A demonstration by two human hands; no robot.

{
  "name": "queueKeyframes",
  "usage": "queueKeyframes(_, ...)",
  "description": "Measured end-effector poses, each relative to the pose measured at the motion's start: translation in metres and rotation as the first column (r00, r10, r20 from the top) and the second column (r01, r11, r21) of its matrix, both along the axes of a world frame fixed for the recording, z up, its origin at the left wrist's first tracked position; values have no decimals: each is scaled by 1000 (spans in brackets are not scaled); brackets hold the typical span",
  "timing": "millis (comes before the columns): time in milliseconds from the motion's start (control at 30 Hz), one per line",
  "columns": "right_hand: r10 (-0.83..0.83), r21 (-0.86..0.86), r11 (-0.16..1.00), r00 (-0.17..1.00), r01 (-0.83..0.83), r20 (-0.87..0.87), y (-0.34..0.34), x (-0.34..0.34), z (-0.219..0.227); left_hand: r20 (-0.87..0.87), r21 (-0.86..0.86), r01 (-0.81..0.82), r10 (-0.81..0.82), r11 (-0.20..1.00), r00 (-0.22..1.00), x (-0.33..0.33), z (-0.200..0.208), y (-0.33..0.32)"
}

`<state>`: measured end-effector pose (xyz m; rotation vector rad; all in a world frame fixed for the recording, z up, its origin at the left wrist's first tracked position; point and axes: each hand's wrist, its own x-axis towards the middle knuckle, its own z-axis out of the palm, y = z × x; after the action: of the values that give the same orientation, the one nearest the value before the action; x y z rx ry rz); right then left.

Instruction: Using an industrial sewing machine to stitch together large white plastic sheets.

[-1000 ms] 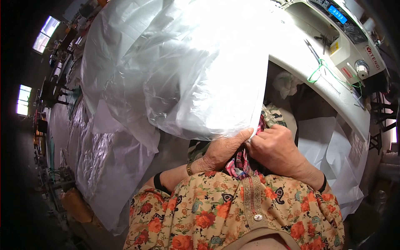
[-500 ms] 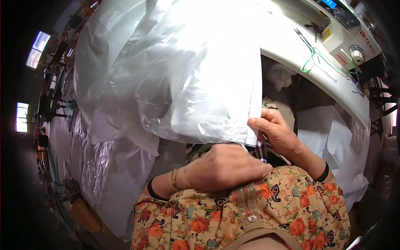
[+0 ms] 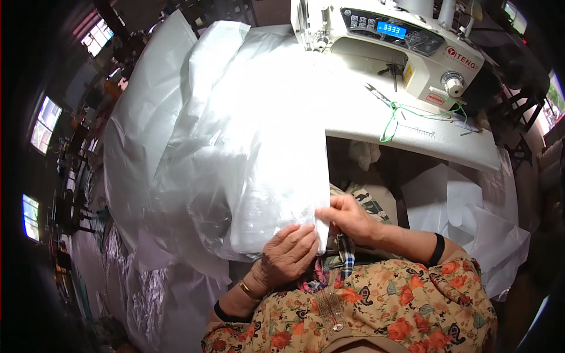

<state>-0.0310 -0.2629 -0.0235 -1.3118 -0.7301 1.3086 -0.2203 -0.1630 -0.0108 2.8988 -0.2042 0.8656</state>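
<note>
A large, thin, translucent white plastic sheet [image 3: 268, 188] spreads over the machine table and hangs down toward my lap, with a folded strip along its right edge. My right hand [image 3: 351, 220] pinches that folded edge between thumb and fingers, near the lower corner. Just left of it, my left hand [image 3: 286, 257] grips the sheet's bottom edge. Its fingers lie close together on top, and its thumb is hidden. The two hands are close but apart.
A white sewing machine [image 3: 376, 44] with a lit display stands at the far right on a pale table [image 3: 412, 140]. Slim metal snips [image 3: 378, 93] and a loop of green thread [image 3: 386, 130] lie before it. More white sheeting [image 3: 471, 212] hangs at right.
My left hand has come up from near my waist onto the sheet's bottom edge. My right hand still pinches the folded edge. The view has shifted, showing more of the sewing machine.
</note>
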Motion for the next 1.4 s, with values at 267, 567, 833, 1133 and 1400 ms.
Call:
queueKeyframes(267,-191,167,975,932,144,308,83,98,-21,-54,-126,18,-25,992,998,2,6,0)
queueKeyframes(567,-290,52,956,957,288,30,83,85,-2,13,-180,-6,8,984,1000,-9,-11,3)
queueKeyframes(833,-33,-63,998,976,20,-215,-3,8,-8,21,-92,-55,58,994,998,-9,-16,2)
queueKeyframes(1133,155,-25,987,986,-157,-60,-19,-5,4,26,-63,-92,93,994,995,-8,-16,-5)
queueKeyframes(1400,289,-21,957,957,-288,34,-10,0,-2,85,-65,-104,109,992,990,-13,-23,-7)
